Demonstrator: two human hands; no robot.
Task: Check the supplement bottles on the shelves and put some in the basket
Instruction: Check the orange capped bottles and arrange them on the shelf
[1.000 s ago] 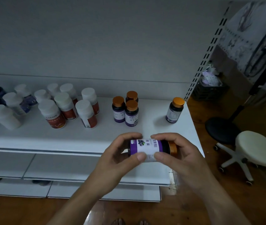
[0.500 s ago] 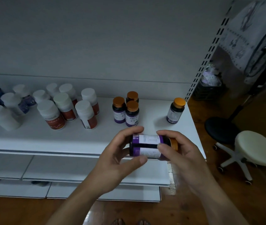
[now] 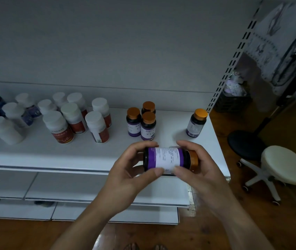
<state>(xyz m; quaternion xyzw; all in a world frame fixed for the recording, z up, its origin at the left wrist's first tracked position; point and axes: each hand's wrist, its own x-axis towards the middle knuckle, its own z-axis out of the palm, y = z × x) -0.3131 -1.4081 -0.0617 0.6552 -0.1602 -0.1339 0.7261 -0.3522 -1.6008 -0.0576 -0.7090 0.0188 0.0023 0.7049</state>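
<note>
A dark bottle with a purple-and-white label and an orange cap (image 3: 168, 159) lies sideways in both my hands above the front edge of the white shelf (image 3: 93, 152). My left hand (image 3: 131, 175) grips its base end, thumb in front. My right hand (image 3: 199, 168) grips the cap end. The label's printed text side faces me. Three matching orange-capped bottles (image 3: 143, 123) stand behind on the shelf, and a single one (image 3: 196, 122) stands near the right end. No basket is in view.
Several white-capped bottles with red labels (image 3: 76, 120) and blue-labelled ones (image 3: 17, 112) fill the shelf's left. Lower shelves (image 3: 96, 190) jut out below. To the right stand a white wheeled stool (image 3: 284, 165), a black stool (image 3: 242, 141) and a dark crate (image 3: 233, 100).
The bottle has been turned in my hands, from the picture side of the label to the printed text side. It has also risen slightly towards the shelf edge.
</note>
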